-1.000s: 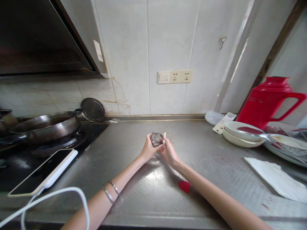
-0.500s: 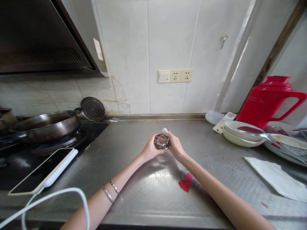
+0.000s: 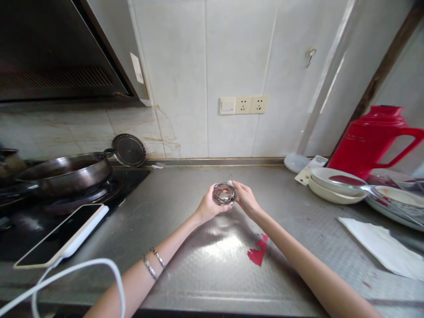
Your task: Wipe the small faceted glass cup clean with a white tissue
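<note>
My left hand point(image 3: 212, 206) wraps round a small faceted glass cup point(image 3: 224, 194) from the left, with the thumb along its near side. Its round rim faces up toward me, and greyish and reddish tones show in the glass. My right hand point(image 3: 244, 196) is closed at the cup's right side. A small white scrap point(image 3: 229, 183), perhaps tissue, shows by its fingertips. What else those fingers hold is hidden. Both hands are above the metal counter point(image 3: 198, 274).
A phone point(image 3: 59, 236) with a white cable lies at the stove's edge, near a steel pan point(image 3: 69, 174). On the right are a red thermos jug point(image 3: 367, 141), stacked bowls point(image 3: 336, 183) and a white paper sheet point(image 3: 380, 245). A jagged red patch point(image 3: 256, 255) shows on the counter.
My right hand has shifted slightly right along the cup's side, and less of the white scrap shows. The cup has tilted or turned a little. More of the red patch's upper part shows.
</note>
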The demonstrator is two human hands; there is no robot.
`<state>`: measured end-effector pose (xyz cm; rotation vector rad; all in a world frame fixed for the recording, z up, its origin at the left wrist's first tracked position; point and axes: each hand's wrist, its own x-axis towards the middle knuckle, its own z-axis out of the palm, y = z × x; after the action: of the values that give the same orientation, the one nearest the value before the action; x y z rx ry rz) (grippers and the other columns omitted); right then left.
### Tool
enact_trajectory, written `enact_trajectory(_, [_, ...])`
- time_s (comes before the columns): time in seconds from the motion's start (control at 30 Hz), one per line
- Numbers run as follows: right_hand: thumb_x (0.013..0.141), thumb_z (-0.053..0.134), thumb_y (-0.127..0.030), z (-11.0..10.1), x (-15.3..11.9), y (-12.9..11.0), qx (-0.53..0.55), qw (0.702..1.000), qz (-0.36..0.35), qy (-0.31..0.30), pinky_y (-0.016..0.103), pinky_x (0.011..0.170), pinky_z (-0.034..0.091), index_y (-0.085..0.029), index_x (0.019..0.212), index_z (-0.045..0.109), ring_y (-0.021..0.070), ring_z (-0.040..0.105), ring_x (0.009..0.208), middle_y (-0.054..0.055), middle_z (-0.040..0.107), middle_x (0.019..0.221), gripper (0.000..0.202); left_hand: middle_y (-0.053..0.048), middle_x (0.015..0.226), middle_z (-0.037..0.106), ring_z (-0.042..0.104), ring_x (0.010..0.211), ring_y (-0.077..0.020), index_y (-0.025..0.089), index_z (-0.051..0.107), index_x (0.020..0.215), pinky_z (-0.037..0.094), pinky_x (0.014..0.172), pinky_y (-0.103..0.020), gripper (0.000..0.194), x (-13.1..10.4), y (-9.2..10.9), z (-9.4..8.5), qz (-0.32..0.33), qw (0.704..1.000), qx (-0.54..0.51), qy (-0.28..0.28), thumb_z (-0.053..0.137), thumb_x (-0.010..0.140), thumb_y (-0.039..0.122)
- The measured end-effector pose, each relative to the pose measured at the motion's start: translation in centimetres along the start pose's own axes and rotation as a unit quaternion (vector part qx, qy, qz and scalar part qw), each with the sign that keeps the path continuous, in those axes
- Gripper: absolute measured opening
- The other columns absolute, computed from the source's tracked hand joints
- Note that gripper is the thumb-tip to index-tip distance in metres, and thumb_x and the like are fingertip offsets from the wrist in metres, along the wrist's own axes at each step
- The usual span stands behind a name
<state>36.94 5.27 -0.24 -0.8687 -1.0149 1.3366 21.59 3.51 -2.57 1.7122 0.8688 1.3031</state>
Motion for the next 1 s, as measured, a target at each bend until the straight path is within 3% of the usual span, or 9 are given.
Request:
enact_trajectory(0.27, [0.066,0.069,-0.034,-0.3,0.6,0.5,-0.013,0.999,-0.004,0.040,0.029,0.069,0.052,-0.019,0.089,0.072,0.0197,0.066,0.079,0.004,0.074,0.089,0.027,-0.015,0.124,0.059,0.058,0.114,-0.0265,0.016,0.042,0.125,0.041,0.103,-0.041,0.083,-0.4,1.0,0.6,-0.023,0.998,-0.036,-0.041,0.086,0.056,0.024])
enact_trajectory(0.43, [0.069,0.066,-0.026,0.1,-0.2,-0.2,0.010,0.999,0.033,-0.004,0.029,0.079,0.052,-0.017,0.085,0.074,0.0211,0.067,0.088,0.006,0.074,0.099,0.020,-0.015,0.123,0.059,0.058,0.114,-0.0271,0.015,0.042,0.126,0.041,0.103,-0.043,0.083,-0.4,0.6,0.5,-0.022,0.999,-0.023,-0.035,0.085,0.056,0.023])
enact_trajectory(0.63, [0.085,0.049,-0.040,0.5,-0.9,-1.0,0.060,0.994,0.066,-0.062,0.035,0.090,0.049,-0.017,0.090,0.072,0.0233,0.066,0.098,0.008,0.072,0.108,0.033,-0.015,0.127,0.057,0.056,0.117,-0.0270,0.015,0.043,0.127,0.040,0.104,-0.043,0.082,-0.4,1.0,0.5,-0.016,0.998,-0.014,-0.053,0.084,0.057,0.021])
enact_trajectory(0.8, [0.091,0.042,-0.047,0.1,-0.8,-0.7,0.058,0.990,0.093,-0.089,0.038,0.098,0.045,-0.019,0.100,0.071,0.0236,0.062,0.108,0.007,0.067,0.118,0.041,-0.016,0.125,0.059,0.058,0.115,-0.0274,0.015,0.043,0.127,0.041,0.102,-0.045,0.082,-0.6,1.4,0.6,-0.011,0.998,0.005,-0.067,0.084,0.056,0.022])
enact_trajectory(1.0, [0.089,0.042,-0.054,0.0,-0.5,0.7,0.067,0.992,0.059,-0.085,0.038,0.098,0.044,-0.021,0.101,0.071,0.0241,0.058,0.114,0.005,0.065,0.122,0.045,-0.012,0.115,0.063,0.061,0.107,-0.0259,0.017,0.046,0.121,0.046,0.096,-0.042,0.077,-0.9,1.7,0.8,0.002,0.995,0.098,0.001,0.085,0.055,0.029])
